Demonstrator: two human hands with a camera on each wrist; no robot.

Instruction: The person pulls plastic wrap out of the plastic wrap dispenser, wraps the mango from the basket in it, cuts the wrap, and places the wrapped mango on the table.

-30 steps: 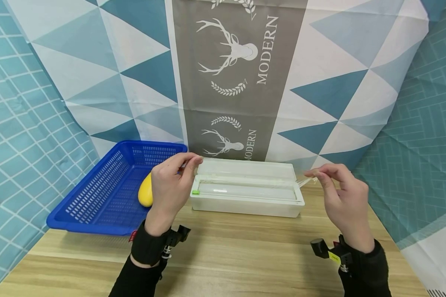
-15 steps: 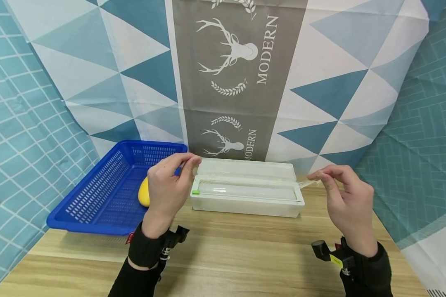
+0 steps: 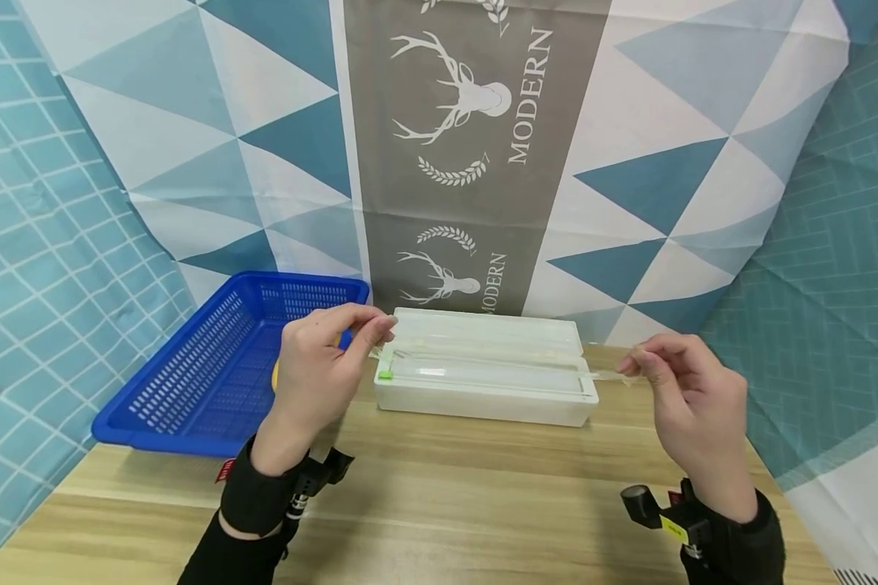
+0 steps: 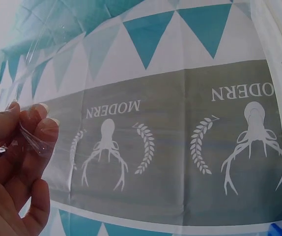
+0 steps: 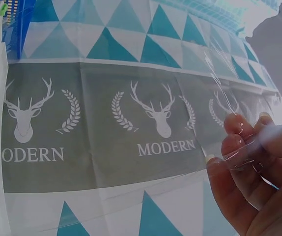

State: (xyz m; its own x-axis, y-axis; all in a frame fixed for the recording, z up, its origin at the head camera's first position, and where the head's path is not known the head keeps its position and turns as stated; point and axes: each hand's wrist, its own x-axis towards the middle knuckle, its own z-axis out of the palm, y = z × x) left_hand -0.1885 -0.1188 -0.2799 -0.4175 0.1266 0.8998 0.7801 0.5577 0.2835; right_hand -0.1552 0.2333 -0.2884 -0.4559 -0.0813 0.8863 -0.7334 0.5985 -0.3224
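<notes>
A sheet of clear cling film (image 3: 611, 376) stretches between both hands, over a white cling film dispenser (image 3: 483, 406) whose lid stands raised at the back. My left hand (image 3: 320, 370) pinches one corner at the box's left end, thumb against fingers; the left wrist view shows the folded film (image 4: 37, 141) there. Off the right end, my right hand (image 3: 695, 406) pinches the other corner, and film (image 5: 241, 156) drapes over its fingers in the right wrist view. A green slider (image 3: 385, 374) sits at the box's left front. The film's transparency hides most of its outline.
Left of the box stands a blue perforated basket (image 3: 168, 406). In it lies a yellow rounded object (image 3: 274, 375), mostly hidden behind my left hand. A wooden table (image 3: 468, 496) carries everything, with a patterned cloth (image 3: 454, 187) hanging behind.
Both hands have come slightly lower and nearer, spreading further apart, the left going left and the right going right. The film now spans lower across the box's front. Box and basket stay put.
</notes>
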